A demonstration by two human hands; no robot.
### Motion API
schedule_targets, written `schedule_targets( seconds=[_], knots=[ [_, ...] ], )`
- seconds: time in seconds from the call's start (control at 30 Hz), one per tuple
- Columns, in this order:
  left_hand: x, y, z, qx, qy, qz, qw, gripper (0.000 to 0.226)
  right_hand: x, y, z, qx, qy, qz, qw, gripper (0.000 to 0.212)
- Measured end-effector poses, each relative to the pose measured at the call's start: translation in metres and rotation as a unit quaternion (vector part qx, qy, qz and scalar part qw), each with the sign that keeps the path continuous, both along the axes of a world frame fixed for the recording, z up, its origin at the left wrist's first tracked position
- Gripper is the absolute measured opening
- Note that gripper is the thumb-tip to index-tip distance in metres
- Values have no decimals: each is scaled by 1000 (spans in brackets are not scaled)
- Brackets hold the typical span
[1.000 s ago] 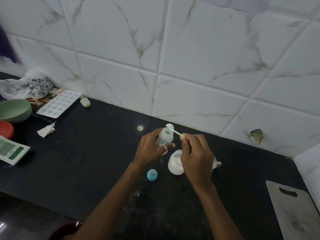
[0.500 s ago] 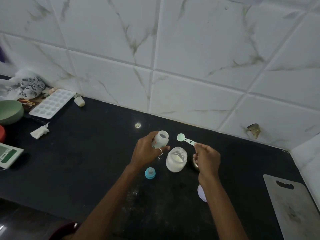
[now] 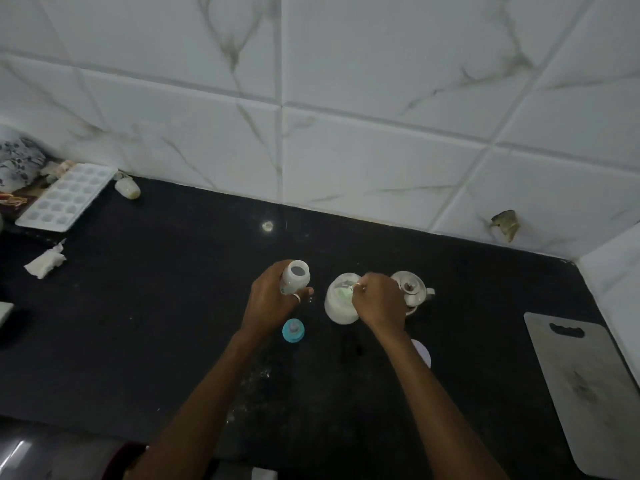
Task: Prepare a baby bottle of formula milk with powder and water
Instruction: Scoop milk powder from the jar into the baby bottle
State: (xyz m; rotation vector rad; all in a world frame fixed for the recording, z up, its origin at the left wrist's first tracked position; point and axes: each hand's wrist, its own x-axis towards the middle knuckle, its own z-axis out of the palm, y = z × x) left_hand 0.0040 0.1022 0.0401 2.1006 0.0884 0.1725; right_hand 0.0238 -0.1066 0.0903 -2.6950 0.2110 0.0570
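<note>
Two hands busy. Left hand (image 3: 273,299) wraps the open baby bottle (image 3: 296,278) mid-body; can't tell if it rests on the counter (image 3: 156,323) or is lifted. Right hand (image 3: 379,301) pinches the scoop (image 3: 343,292) by its handle, bowl down inside the powder jar (image 3: 337,311). Bottle looks light, thin smooth plastic: grip mid-body, don't squeeze. Scoop is featherweight: hold the handle end and keep it level, or powder spills. Blue teat cap (image 3: 293,330) sits just in front of the bottle.

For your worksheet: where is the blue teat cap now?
Head view, centre: the blue teat cap sits on the counter, below the left hand, left of the powder jar.
</note>
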Motion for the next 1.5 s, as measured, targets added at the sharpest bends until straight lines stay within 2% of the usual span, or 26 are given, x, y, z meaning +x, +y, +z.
schedule_targets(
  seconds=[0.13, 0.3, 0.47, 0.6, 0.7, 0.9, 1.5],
  knots=[
    [7, 12, -18, 47, -4, 16, 999, 60, 14, 7, 1, -100, 50, 53, 992, 14],
    [11, 22, -33, 44, 4, 28, 999, 59, 27, 9, 2, -171, 82, 85, 978, 19],
    [12, 23, -39, 25, 8, 28, 999, 60, 30, 9, 0, -189, 57, 96, 976, 15],
    [13, 21, -41, 11, 12, 24, 1000, 60, 27, 5, -2, -157, 14, 96, 983, 20],
    [13, 19, -44, 4, 14, 21, 1000, 61, 26, 0, -4, -120, -8, 89, 989, 16],
    [12, 18, -51, -19, 14, 20, 1000, 60, 12, -20, -1, -9, -75, 39, 996, 14],
    [7, 23, -61, -36, 44, 22, 998, 57, -10, -20, -8, 48, -91, 4, 995, 15]
  ],
)
